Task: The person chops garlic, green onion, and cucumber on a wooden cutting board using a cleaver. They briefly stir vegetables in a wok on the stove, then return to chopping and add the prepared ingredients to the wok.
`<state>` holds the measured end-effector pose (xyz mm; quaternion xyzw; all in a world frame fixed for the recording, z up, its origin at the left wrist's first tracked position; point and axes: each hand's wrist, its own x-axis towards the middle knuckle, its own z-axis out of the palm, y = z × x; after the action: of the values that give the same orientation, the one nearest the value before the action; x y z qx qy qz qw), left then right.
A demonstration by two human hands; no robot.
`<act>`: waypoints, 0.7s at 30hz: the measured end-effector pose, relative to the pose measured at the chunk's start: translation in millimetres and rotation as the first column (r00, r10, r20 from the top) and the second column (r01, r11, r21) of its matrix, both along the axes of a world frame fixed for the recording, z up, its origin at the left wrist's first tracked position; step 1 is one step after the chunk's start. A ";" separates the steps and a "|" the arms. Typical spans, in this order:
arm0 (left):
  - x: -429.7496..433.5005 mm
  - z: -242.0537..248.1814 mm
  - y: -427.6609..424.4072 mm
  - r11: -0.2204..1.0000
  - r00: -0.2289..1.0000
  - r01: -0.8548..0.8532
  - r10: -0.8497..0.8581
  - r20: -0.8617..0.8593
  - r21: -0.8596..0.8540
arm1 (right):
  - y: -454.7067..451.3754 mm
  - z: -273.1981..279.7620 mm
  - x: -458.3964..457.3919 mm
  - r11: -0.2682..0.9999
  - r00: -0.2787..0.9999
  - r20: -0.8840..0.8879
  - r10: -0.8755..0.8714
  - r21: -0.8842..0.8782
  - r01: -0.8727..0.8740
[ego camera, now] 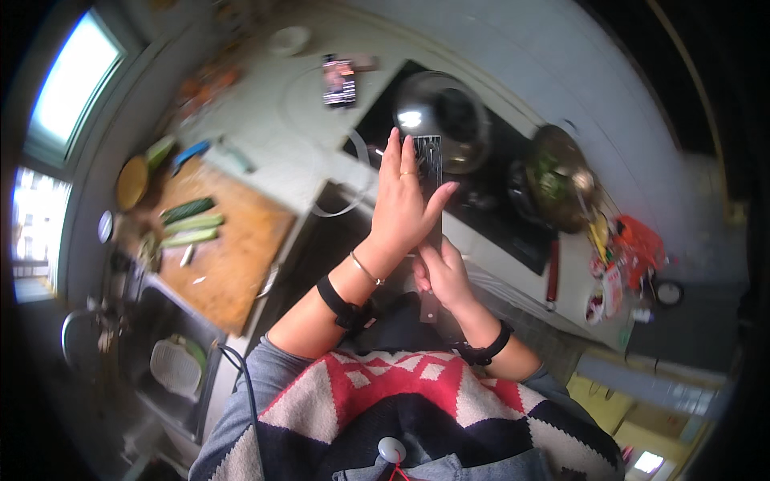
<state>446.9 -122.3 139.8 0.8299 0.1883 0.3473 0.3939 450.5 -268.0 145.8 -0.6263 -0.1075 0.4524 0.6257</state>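
In my right hand (446,276) is the brown riveted handle of a broad-bladed kitchen knife (432,171), its blade pointing away from me. My left hand (404,198) lies flat along the blade with fingers stretched and thumb spread; whether it touches the metal I cannot tell. Part of the blade is hidden behind it, and pale streaks show near the tip. On the wooden cutting board (246,252) to my left rest a dark green cucumber piece (188,210), pale cut cucumber lengths (191,229) and a small white piece (187,255).
Ahead, a lidded pan (442,120) stands on the black cooktop (499,216). A wok (559,180) with greens sits further right, beside a red plastic bag (639,246). A lit phone (339,83) is on the counter. At left is a sink (141,337) holding a white basket (175,365).
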 end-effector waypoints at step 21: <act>355.5 -48.5 -245.1 0.989 0.995 0.086 -0.080 0.053 -0.118 | -291.5 14.6 300.1 0.865 0.856 0.294 -0.425 -0.147 0.480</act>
<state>802.5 -367.4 91.3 0.8033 0.1644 0.3385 0.4616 750.6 -559.6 160.3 -0.7498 0.0147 0.2175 0.6247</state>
